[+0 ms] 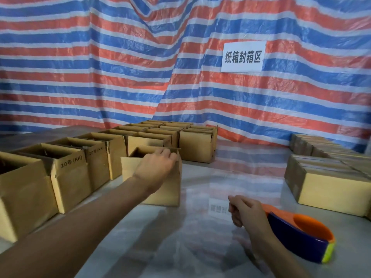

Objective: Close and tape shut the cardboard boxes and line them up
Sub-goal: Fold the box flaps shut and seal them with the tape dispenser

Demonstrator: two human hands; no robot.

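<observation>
One open cardboard box (172, 187), 11 o'clock on the table (220, 177); left hand (158, 167) grasps its top rim. Rows of open boxes (70, 177), 9 to 12 o'clock. Taped boxes (331, 187), 2 to 3 o'clock. Tape dispenser (297, 237), 4 o'clock, against the right hand (247, 213): fingers curled, grasp cannot be told.

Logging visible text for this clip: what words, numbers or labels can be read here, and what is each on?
"纸箱封箱区": white sign on the striped tarp.
"10号 (KK)": side of the second open box from the left.
"10号 (KK": the next box, blurred and cut off.
Mirrored sign reflection on the table: unreadable.
The held box, gripped by the left hand: no text visible.
</observation>
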